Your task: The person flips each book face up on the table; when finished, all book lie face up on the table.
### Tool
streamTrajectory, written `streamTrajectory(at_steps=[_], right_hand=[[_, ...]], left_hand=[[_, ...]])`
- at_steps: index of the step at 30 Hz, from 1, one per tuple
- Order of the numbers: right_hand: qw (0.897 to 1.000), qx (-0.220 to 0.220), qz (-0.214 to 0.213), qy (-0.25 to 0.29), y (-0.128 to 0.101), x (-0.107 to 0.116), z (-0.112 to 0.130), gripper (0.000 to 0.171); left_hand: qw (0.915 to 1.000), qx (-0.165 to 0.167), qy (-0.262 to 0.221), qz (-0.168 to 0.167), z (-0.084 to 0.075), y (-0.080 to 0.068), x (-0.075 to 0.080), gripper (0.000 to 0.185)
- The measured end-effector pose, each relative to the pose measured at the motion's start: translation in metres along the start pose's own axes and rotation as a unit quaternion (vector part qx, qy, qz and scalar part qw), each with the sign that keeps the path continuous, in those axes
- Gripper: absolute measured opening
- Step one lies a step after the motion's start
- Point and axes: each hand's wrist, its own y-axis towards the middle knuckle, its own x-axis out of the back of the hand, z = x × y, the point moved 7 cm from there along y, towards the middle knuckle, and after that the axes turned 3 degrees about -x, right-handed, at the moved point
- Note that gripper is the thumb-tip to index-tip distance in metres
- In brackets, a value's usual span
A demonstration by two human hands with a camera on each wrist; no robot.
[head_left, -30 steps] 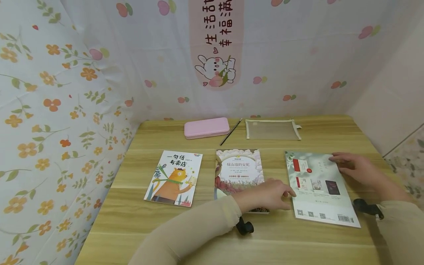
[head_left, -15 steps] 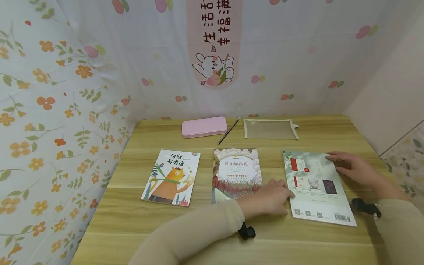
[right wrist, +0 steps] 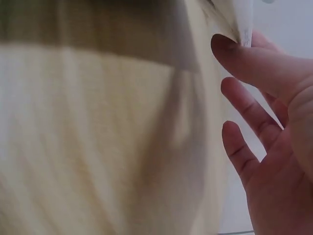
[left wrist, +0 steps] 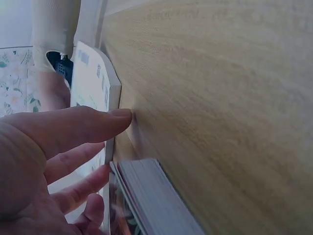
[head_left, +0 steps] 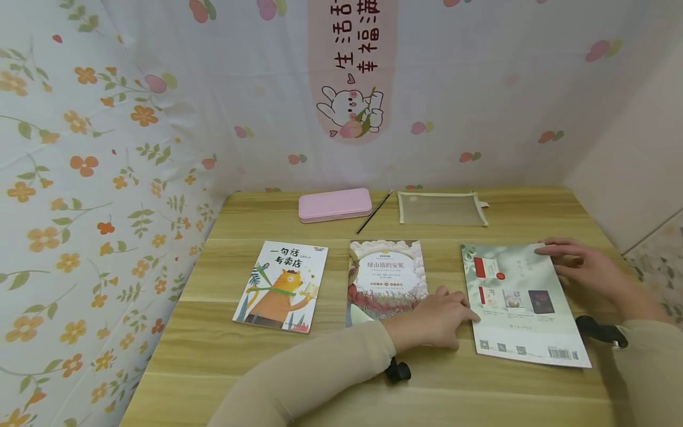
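A pale green and white book (head_left: 517, 308) lies on the right of the table, its barcode side up. My right hand (head_left: 603, 276) is at its upper right corner; in the right wrist view, the thumb (right wrist: 249, 63) and index finger pinch a raised corner (right wrist: 239, 19) of it. My left hand (head_left: 440, 320) rests at the book's left edge with the index fingertip touching it. Its thumb (left wrist: 83, 125) is straight in the left wrist view. Beneath the left forearm, partly covered, lies a pink-and-white book (head_left: 384, 267). A bear-cover book (head_left: 280, 287) sits farther left.
At the back of the wooden table (head_left: 213, 367) lie a pink pencil case (head_left: 335, 204), a dark pencil (head_left: 373, 212) and a mesh zip pouch (head_left: 443, 209). Patterned cloth (head_left: 213, 89) hangs behind and on the left.
The left hand has shifted slightly right, up to the green book's edge. At the upper right corner the right hand has risen a little, lifting the book's corner. The other books stay put.
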Motion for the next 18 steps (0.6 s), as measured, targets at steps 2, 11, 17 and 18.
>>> streamTrajectory(at_steps=[2,11,17,18], right_hand=[[1.000,0.003,-0.005,0.000,0.0000,0.0035,0.0019,0.036],[1.000,0.009,-0.014,-0.008,-0.0048,0.0077,-0.0035,0.034],[1.000,0.012,-0.027,-0.005,-0.0091,0.0086,-0.0024,0.030],[0.999,0.014,-0.032,-0.005,-0.0098,0.0086,-0.0016,0.030]], left_hand=[[1.0000,0.004,-0.005,0.003,0.0013,-0.0001,0.0000,0.070],[0.9993,0.013,-0.033,0.008,0.0034,-0.0039,-0.0033,0.068],[0.9986,0.021,-0.039,-0.028,0.0064,-0.0056,-0.0023,0.061],[0.9984,0.022,-0.035,-0.038,0.0070,-0.0058,-0.0017,0.058]])
